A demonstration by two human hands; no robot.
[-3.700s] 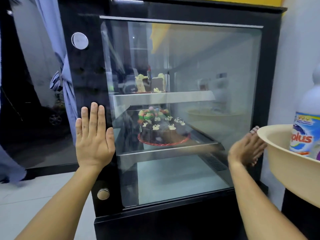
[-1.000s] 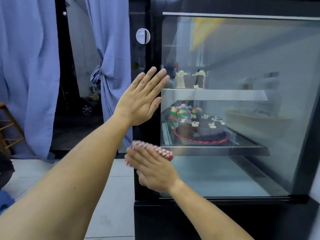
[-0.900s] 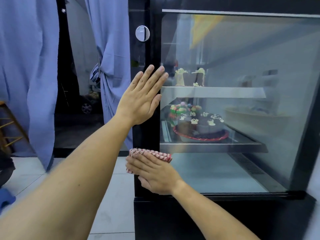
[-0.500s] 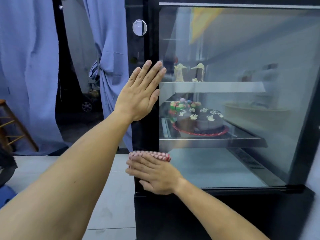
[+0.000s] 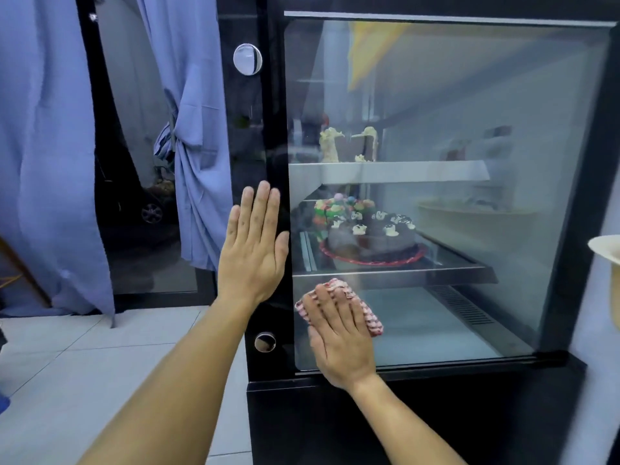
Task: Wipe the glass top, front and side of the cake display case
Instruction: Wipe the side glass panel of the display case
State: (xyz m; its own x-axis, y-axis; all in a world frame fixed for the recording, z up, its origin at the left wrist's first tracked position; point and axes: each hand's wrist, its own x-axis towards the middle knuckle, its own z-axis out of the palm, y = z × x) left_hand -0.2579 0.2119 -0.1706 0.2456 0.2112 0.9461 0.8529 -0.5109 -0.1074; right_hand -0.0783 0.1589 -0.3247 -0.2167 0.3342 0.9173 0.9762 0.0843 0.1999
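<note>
The black cake display case (image 5: 402, 414) stands in front of me, its glass side pane (image 5: 469, 112) facing the camera. My left hand (image 5: 253, 250) lies flat with straight fingers on the black left frame of the pane. At the pane's lower left, my right hand (image 5: 339, 340) presses a red-and-white checked cloth (image 5: 370, 317) flat against the glass, fingers straight. Inside, a chocolate cake (image 5: 370, 234) sits on the middle shelf and cake slices (image 5: 349, 146) on the upper shelf.
Blue curtains (image 5: 43, 146) hang at the left over a dark doorway. Pale floor tiles (image 5: 84, 364) lie below them. The rim of a cream basin (image 5: 607, 250) juts in at the right edge. Round metal fittings (image 5: 247, 59) sit on the case's left frame.
My right hand has slid the cloth rightward from the black frame onto the glass, fingers now pointing up. My left hand has dropped lower on the frame. The view has shifted right.
</note>
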